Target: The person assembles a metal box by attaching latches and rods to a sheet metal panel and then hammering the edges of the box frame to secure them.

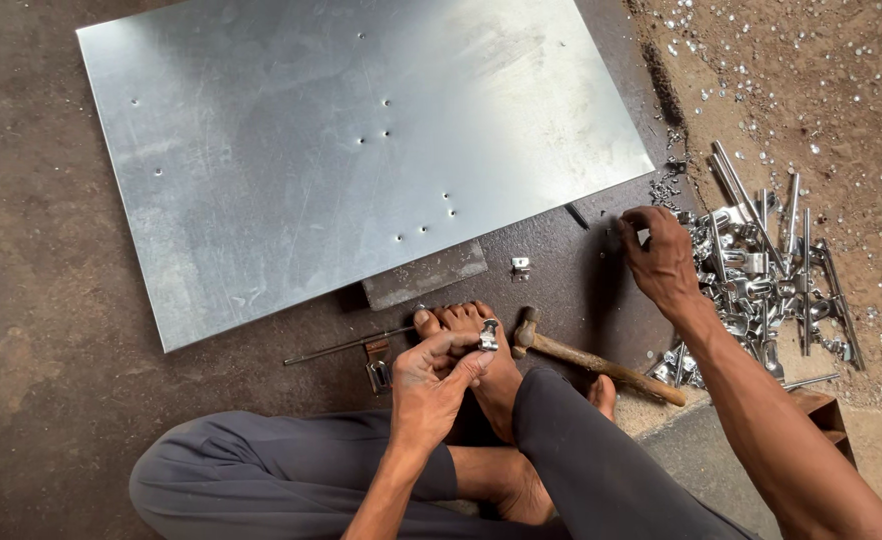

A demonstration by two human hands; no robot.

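On the floor, front: left hand (pixel 431 385), fingers pinching a small metal clip (pixel 488 336) above bare feet; right hand (pixel 659 258), fingers picking among loose metal fittings (pixel 761 285). Risk: clip may slip from so slight a pinch; hammer (pixel 591 355) close beside toes.

The right hand (pixel 661 255) hides whatever its fingertips pinch (too small), and the forearm runs off-frame.

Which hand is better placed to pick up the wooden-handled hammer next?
Probably the left hand: it sits beside the wooden-handled hammer, though it pinches a small shiny metal clip. The right hand is away at the pile of metal fittings.
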